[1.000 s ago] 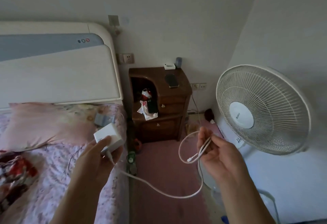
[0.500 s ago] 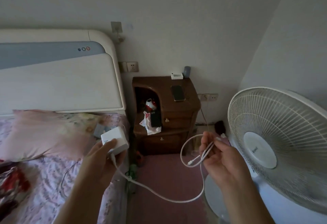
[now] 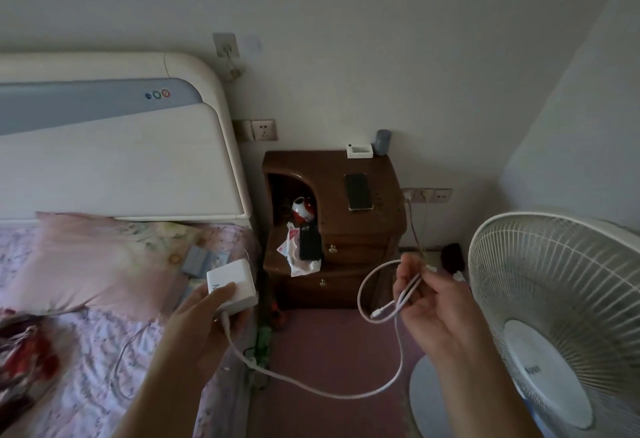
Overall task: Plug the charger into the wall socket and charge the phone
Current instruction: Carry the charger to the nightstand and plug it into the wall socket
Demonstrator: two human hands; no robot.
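— Where do we have the charger (image 3: 231, 286) right now?

— In our left hand (image 3: 204, 320), fingers wrapped round the white block, held above the edge of the bed (image 3: 104, 351). It looks like a hard, smooth plastic brick, light enough for one hand; we judge a grip on its flat sides best, leaving the plug face free.

— And the cable (image 3: 346, 392)?

— Soft and limp. It leaves the underside of the block, sags in a long loop toward the floor, and rises to our right hand (image 3: 433, 302), whose fingers pinch a small coil of it with the connector end (image 3: 379, 313) dangling. We should take that end by its stiff tip, not the cord, when it goes into the phone.

— Where is the phone (image 3: 358, 191)?

— Lying flat on top of the wooden nightstand (image 3: 388, 226), well apart from both hands. It is probably slick and glassy, so we'd leave it lying there.

— And the socket?

— A wall socket (image 3: 264, 129) sits just beside the headboard (image 3: 114, 167), above the nightstand's left corner. More outlets (image 3: 429, 194) show on the wall to its right, near the fan (image 3: 561, 320).
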